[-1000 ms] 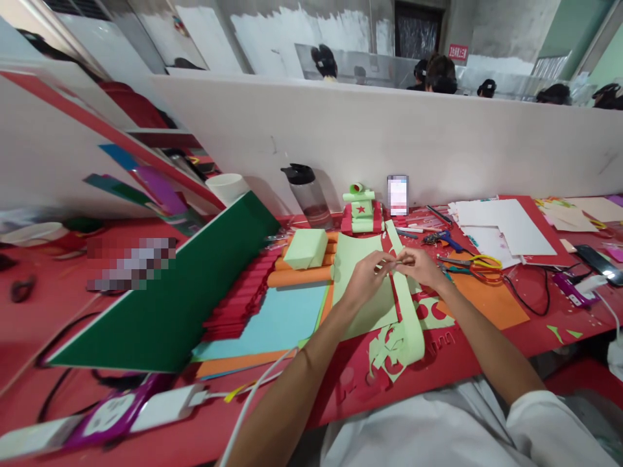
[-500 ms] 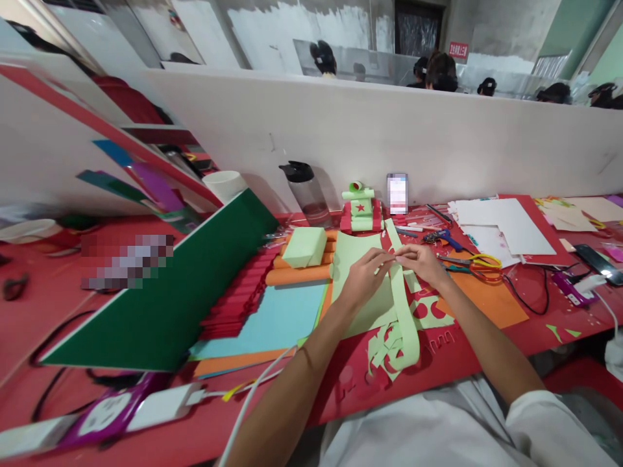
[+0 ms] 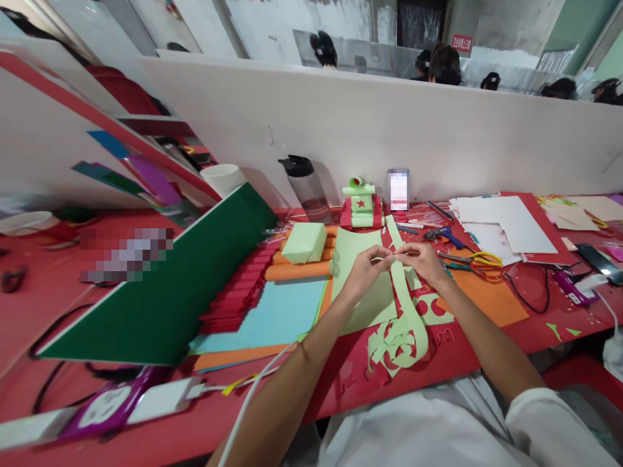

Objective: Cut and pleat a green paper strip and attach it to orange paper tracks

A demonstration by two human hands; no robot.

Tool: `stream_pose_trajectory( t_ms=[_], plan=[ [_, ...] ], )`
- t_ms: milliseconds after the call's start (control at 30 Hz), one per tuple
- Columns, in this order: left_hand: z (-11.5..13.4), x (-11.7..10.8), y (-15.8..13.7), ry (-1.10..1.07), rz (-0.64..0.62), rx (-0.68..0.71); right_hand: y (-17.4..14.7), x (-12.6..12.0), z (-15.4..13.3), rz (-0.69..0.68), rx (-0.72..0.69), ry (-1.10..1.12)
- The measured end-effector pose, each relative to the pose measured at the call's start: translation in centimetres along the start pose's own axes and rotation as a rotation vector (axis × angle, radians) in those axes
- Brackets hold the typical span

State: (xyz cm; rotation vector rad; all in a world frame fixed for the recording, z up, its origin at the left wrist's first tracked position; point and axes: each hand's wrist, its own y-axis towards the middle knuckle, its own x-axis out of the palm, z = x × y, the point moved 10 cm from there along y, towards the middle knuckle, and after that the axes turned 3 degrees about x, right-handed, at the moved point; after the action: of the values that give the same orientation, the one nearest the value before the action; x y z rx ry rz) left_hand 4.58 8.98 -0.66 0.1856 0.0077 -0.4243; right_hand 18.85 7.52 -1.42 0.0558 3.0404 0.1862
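Over the red table, my left hand (image 3: 368,272) and my right hand (image 3: 423,261) meet with their fingertips pinched together on a long light-green paper strip (image 3: 403,295). The strip runs up past the fingers and curls at its lower end. What exactly lies between the fingertips is too small to make out. Beneath my left hand is a flat green paper sheet (image 3: 363,305). A pile of green paper scraps (image 3: 389,344) lies beside the curl, and a green offcut with round holes (image 3: 438,310) is below my right hand.
A red and green paper model (image 3: 361,204) with a star stands behind my hands, near a phone (image 3: 398,189) and a bottle (image 3: 309,188). Scissors (image 3: 479,263) lie right. Left are a green wrapped block (image 3: 305,242), orange rolls (image 3: 296,271) and a green board (image 3: 165,292).
The strip's curled lower end has swung slightly right and opened wider. My hands stay at nearly the same place, fingertips still together.
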Motion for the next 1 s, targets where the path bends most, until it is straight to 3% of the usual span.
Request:
stream_pose_trajectory(
  t_ms=[233, 733, 1000],
  plan=[
    [-0.1, -0.1, 0.1, -0.022, 0.011, -0.015, -0.3, 0.2, 0.5, -0.032, 0.142, 0.154],
    [-0.7, -0.4, 0.4, -0.03, 0.002, -0.027, 0.2, -0.5, -0.1, -0.009, -0.013, -0.032],
    [0.5, -0.1, 0.2, 0.115, 0.0, 0.08, 0.3, -0.7, 0.1, 0.011, -0.024, -0.029]
  ],
)
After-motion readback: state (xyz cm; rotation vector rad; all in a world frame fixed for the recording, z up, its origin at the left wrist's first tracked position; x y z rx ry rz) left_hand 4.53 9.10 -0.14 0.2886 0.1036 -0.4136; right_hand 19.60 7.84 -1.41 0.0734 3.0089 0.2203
